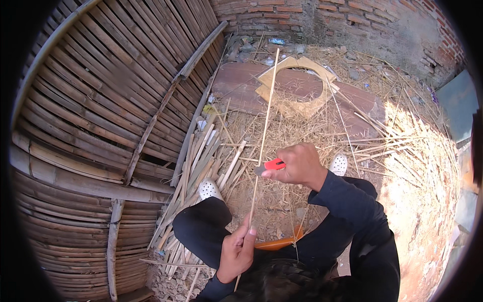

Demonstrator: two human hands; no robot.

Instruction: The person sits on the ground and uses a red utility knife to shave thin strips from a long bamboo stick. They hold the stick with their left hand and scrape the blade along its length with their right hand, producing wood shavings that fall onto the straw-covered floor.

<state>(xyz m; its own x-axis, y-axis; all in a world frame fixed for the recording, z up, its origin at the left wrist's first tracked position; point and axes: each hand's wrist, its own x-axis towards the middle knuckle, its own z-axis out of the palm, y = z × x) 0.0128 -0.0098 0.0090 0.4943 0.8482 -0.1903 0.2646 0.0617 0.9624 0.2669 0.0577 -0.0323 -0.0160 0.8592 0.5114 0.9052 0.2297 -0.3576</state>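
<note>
Two bare hands are occupied: the left hand [237, 251] is folded around the lower part of a long, thin strip [270, 100], and the right hand [299, 163] grips a red-handled cutting tool [274, 164]. The grey part of this tool is at the strip, above the left hand. The strip stands out between the person's knees, slightly inclined, and its far end reaches up across the view. Dark sleeves [342, 194] cover both arms. Below, an orange thing [276, 244], partly hidden, is near the left hand. Two white shoes [209, 189] with holes are on the ground, well apart. Beside the left shoe lies a heap of split strips [201, 161]. Thin shavings [312, 131] cover much of the ground. Farther, a pale frame [302, 108] with a round opening lies over a brown board [236, 75]. Behind is a brick wall [352, 20]; at left, a slatted wall [80, 75].
</note>
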